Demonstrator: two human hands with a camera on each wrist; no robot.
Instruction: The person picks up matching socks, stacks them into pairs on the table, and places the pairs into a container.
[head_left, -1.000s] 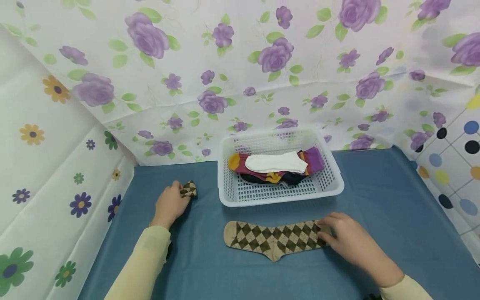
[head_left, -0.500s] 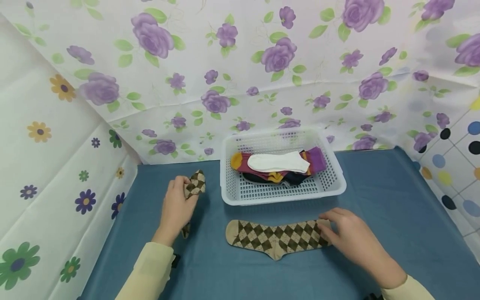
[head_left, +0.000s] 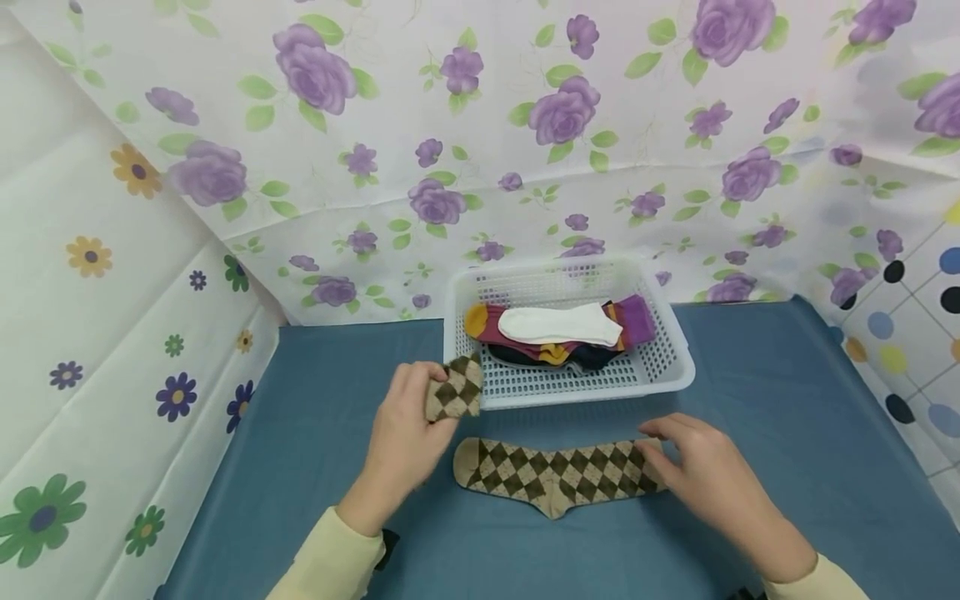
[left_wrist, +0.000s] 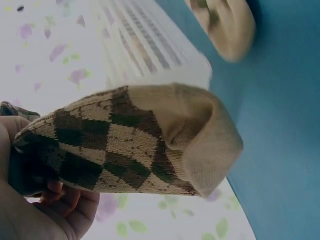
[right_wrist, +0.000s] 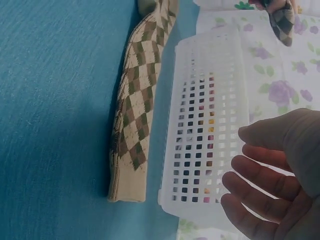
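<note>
My left hand pinches a beige and brown argyle sock by its middle, held up off the table at the basket's front left corner. In the left wrist view this sock hangs out past the fingers, its plain beige end folded over. A matching argyle sock lies flat across the table in front of the basket. Over that sock's right end hovers my right hand, fingers loosely bent. The right wrist view shows the right hand with nothing in its fingers, apart from the flat sock.
A white plastic basket stands at the back of the blue table. Inside lie a white sock, a maroon, yellow and purple sock and dark socks. Flowered sheets hang behind and at the sides.
My left hand has lifted the argyle sock from the table's left side and carried it right, to the basket's corner. My right hand has stayed near the flat sock's end.
</note>
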